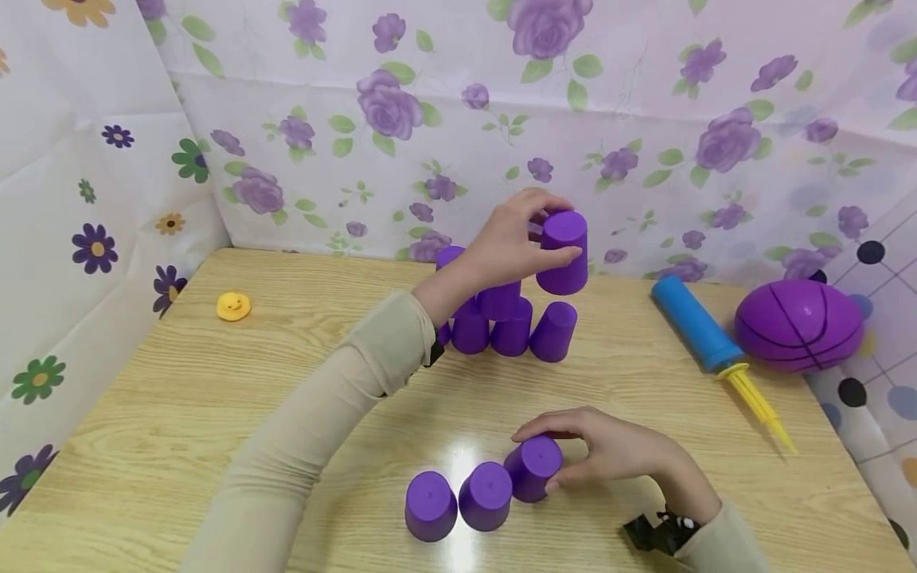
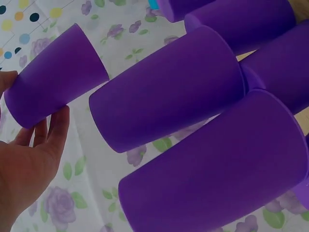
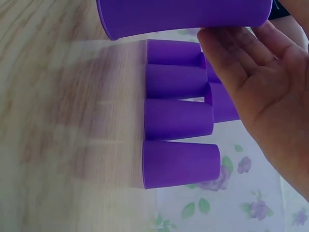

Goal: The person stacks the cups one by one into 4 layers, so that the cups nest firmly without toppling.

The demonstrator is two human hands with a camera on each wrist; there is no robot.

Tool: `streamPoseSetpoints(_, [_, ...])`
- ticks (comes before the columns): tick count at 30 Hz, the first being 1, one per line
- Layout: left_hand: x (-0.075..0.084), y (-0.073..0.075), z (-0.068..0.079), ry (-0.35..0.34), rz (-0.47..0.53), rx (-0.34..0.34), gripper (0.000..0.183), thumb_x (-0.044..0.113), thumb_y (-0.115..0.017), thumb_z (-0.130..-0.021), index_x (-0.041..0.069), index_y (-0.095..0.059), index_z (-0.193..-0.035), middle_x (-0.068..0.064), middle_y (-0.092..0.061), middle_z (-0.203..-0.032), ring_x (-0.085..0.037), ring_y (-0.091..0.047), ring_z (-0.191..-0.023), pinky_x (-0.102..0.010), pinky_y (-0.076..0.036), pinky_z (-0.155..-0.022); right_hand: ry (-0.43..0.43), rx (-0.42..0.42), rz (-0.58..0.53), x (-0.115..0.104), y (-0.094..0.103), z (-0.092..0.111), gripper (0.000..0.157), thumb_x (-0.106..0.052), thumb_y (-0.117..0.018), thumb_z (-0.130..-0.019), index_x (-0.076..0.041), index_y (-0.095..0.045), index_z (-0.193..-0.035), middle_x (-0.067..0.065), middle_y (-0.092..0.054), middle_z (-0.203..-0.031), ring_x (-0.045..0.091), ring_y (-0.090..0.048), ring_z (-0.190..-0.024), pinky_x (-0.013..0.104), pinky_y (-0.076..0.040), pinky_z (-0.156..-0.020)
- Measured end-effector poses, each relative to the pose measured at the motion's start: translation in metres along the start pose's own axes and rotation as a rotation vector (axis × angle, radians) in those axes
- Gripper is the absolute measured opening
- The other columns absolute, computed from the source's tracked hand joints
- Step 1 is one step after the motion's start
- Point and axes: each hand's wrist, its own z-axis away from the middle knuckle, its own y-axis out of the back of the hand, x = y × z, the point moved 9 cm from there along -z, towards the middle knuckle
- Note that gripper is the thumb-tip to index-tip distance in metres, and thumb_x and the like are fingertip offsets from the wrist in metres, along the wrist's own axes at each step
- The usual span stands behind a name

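My left hand holds an upside-down purple cup in the air, thumb on the near side and fingers behind. Below it, the rightmost cup of a standing row has nothing on top. Beside that, upside-down purple cups are stacked in tiers, with an upper-tier cup close to the held one; my forearm hides part of the stack in the head view. Nearer me, my right hand grips another upside-down cup between thumb and fingers. Two more cups, one in the middle and one at left, stand beside it.
A yellow rubber duck sits at the back left of the wooden table. On the right lie a blue hand pump with a yellow handle and nozzle, and a purple ball with black lines. Flower-printed cloth hangs behind.
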Motion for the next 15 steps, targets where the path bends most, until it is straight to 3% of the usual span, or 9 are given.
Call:
streamPoseSetpoints(7, [0.006, -0.022, -0.009, -0.088, -0.157, -0.131, 0.046, 0.021, -0.074, -0.078, 0.006, -0.055, -0.118, -0.005, -0.052, -0.111, -0.013, -0.055, -0.099, -0.014, -0.049, -0.079, -0.011, -0.014, -0.057, 0.001, 0.001, 0.0, 0.049, -0.026, -0.069, -0.085, -0.02, -0.052, -0.13, 0.004, -0.06, -0.125, 0.014, -0.054, -0.117, 0.03, -0.045, -0.1])
streamPoseSetpoints(15, [-0.005, -0.04, -0.015, -0.067, -0.256, -0.251, 0.042, 0.021, -0.076, -0.076, 0.003, -0.055, -0.107, -0.006, -0.057, -0.106, -0.014, -0.054, -0.096, -0.016, -0.046, -0.082, 0.011, -0.018, -0.113, 0.001, -0.001, 0.001, 0.049, -0.024, -0.068, -0.086, -0.012, -0.052, -0.13, 0.006, -0.06, -0.124, 0.015, -0.055, -0.116, 0.029, -0.046, -0.099])
